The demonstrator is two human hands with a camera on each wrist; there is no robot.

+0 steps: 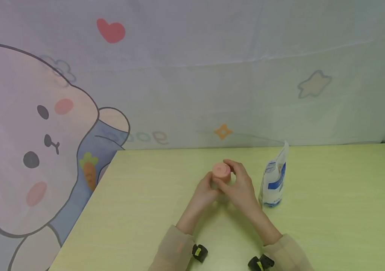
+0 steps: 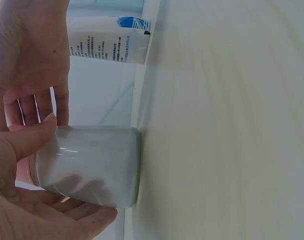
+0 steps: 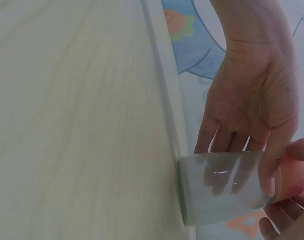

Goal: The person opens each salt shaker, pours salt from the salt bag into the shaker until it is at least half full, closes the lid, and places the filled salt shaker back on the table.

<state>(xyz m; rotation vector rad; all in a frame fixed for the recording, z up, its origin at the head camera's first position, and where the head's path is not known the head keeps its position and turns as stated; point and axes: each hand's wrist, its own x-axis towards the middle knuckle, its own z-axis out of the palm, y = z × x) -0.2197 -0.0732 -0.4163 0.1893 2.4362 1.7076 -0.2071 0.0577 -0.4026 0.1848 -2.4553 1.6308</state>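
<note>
A clear jar (image 2: 92,155) with a pink lid (image 1: 221,169) stands upright on the table, held between both hands. My left hand (image 1: 205,192) grips the see-through body; in the right wrist view its thumb lies along the near side, just under the lid, and its fingers show through the wall. Up at the lid, my right hand (image 1: 241,188) has thumb and fingers curled round the pink rim. From above, the hands cover most of the jar's body. To the right of the right hand stands a white and blue printed bag (image 1: 273,184).
The pale yellow-green table (image 1: 334,210) runs back to a hanging cloth (image 1: 192,90) printed with a cartoon animal, hearts and stars. Black wrist straps (image 1: 200,253) sit on both sleeves near the table's front.
</note>
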